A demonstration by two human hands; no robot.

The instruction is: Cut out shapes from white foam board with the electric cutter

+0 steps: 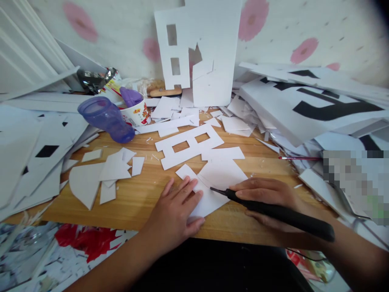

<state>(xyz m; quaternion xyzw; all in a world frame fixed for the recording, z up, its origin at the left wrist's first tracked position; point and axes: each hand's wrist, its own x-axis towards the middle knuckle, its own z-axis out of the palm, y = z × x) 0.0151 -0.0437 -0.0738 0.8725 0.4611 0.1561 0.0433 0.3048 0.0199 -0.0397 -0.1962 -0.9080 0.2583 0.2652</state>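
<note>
The left hand [178, 207] lies flat, fingers spread, pressing a white foam-board piece [212, 184] at the near edge of the bench [136, 198]; the right hand [267, 194] has its grip closed around a black cutting tool [273, 209], tip on the sheet; the board looks light, stiff, easily dented, best held flat beside the cut; a paper cup [136, 113] behind holds a purple object; a purple bottle [105, 117] lies tipped.

The room is bright with soft, even daylight, and the white sheets [319, 101] look nearly washed out. Shadows under the hands are faint and short. A small glare sits on the crumpled foil [94, 78]. The edges bend outward and turn blurry, the top right corner is dark, and one patch at the right is pixelated.
</note>
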